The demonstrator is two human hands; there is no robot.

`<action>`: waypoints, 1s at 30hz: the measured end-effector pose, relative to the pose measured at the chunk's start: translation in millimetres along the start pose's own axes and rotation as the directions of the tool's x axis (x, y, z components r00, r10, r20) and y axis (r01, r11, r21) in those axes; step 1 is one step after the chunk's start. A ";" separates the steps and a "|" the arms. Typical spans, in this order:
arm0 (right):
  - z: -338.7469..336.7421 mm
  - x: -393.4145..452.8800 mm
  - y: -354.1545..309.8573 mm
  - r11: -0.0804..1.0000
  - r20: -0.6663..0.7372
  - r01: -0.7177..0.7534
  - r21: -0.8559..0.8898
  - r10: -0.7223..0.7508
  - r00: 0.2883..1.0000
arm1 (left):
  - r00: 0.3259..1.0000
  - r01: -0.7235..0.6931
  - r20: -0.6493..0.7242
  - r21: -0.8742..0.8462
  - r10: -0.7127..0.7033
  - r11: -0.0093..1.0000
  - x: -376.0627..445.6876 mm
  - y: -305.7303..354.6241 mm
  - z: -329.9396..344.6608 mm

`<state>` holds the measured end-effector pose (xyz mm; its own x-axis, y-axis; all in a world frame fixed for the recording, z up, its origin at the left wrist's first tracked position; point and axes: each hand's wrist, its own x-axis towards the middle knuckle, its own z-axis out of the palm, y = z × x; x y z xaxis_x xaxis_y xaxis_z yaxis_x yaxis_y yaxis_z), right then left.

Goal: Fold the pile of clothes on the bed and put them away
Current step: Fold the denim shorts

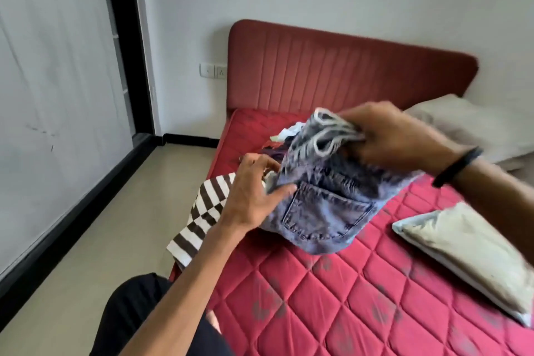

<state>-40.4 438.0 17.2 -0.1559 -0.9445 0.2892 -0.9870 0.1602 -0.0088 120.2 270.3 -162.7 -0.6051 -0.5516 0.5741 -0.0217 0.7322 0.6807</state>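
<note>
A pair of acid-washed denim jeans (326,199) is held above the red quilted bed (332,298) at the centre of the frame. The bunched frayed hems are gripped by the right hand (396,139), fingers curled round them, while the waistband side is held by the left hand (254,193), thumb pressed on the cloth. The fold could be lost if the thick bundle slips from the right hand. The striped garment (202,220), hanging over the bed's left edge, may slide to the floor. Two pillows (468,251) are counted at the right; the pile of clothes (286,136) behind the jeans is blurred, perhaps three pieces.
</note>
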 end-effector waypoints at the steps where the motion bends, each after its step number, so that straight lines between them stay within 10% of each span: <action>1: -26.7 -1.1 -4.5 1.000 -0.060 -0.001 -0.006 0.000 0.998 | 0.999 -0.010 -0.038 -0.029 0.009 1.000 11.4 9.3 -1.9; 7: -117.0 -11.8 -16.2 0.996 -0.153 0.034 -0.084 -0.047 0.987 | 0.993 -0.071 0.075 -0.282 0.096 0.957 13.5 52.2 -11.2; 13: -142.3 -30.5 6.5 0.995 -0.153 -0.011 -0.101 -0.005 0.988 | 0.948 0.201 0.315 -0.506 -0.036 0.839 -51.6 41.5 -7.0; 21: -84.9 -72.6 84.6 0.953 -0.163 -0.192 -0.235 0.156 0.974 | 0.801 0.247 0.586 -0.132 -0.126 0.960 -98.7 -33.3 18.1; 25: -35.9 -127.9 140.2 0.903 -0.134 -0.424 -0.065 0.413 0.901 | 0.757 0.342 0.630 -0.155 -0.174 0.927 -28.9 -58.2 -60.4; 30: 89.3 -197.9 182.8 0.638 -0.037 -0.765 0.082 0.769 0.638 | 0.711 0.388 0.649 -0.045 -0.268 0.920 33.9 -81.8 -53.2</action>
<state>-193.4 628.6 -127.1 -0.8574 -0.4685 0.2131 -0.5140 0.8014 -0.3058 143.8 170.4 -174.6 -0.9415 -0.3296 -0.0698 -0.2192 0.4418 0.8699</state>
